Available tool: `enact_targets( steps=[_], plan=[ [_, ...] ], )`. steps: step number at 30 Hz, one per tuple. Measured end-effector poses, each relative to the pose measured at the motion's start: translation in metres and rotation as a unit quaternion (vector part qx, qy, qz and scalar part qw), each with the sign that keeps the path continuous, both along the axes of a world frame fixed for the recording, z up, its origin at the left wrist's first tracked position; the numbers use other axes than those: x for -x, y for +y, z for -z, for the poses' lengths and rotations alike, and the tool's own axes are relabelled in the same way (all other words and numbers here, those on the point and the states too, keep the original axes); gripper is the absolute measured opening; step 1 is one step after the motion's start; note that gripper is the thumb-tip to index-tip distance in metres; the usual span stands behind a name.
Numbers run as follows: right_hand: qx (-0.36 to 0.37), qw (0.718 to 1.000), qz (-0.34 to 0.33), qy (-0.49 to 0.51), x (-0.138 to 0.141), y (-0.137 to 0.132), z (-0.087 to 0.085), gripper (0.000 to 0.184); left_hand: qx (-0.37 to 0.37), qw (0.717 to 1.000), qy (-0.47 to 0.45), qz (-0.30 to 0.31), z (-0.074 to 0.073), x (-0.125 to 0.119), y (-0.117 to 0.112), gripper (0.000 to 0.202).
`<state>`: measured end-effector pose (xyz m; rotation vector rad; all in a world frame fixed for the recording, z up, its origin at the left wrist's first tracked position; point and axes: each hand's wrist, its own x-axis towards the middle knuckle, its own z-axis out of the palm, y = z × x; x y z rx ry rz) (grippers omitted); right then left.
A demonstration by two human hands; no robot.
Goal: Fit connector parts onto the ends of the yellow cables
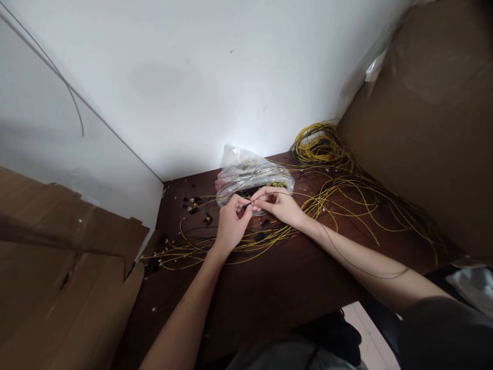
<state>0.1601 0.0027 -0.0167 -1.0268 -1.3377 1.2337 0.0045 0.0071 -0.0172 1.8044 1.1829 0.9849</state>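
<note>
My left hand pinches a small black connector between thumb and fingers, over the middle of the dark brown table. Close against it, my right hand is closed on a thin black wire, whose length trails back over my right forearm. The fingertips of both hands nearly meet at the connector, so the exact joint is hidden. Just behind them lies a clear plastic bag with small black and yellow parts in it. Yellow and black wires run across the table beneath my hands.
A coiled bundle of yellow wire lies at the back right, with loose strands spreading rightward. Several small black and yellow pieces are scattered at left. Cardboard boxes flank the table, and a white wall stands behind.
</note>
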Motion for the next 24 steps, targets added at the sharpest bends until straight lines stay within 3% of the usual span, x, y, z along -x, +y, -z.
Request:
enact_targets(
  steps=[7, 18, 24],
  plan=[
    [0.016, 0.999, -0.001, 0.047, 0.0017, 0.0016, -0.0008, 0.02, -0.005, 1.0, -0.004, 0.004, 0.0026, 0.0004, 0.0014, 0.012],
    [0.001, 1.0, 0.004, 0.008, 0.0011, -0.0007, -0.0018, 0.016, -0.003, 1.0, 0.001, 0.004, 0.0002, 0.0004, 0.0003, 0.01],
    [-0.003, 0.999, -0.003, 0.038, 0.0009, 0.0016, 0.0022, 0.02, 0.001, 1.0, 0.002, -0.001, 0.0004, -0.0001, 0.0005, 0.011]
  ],
)
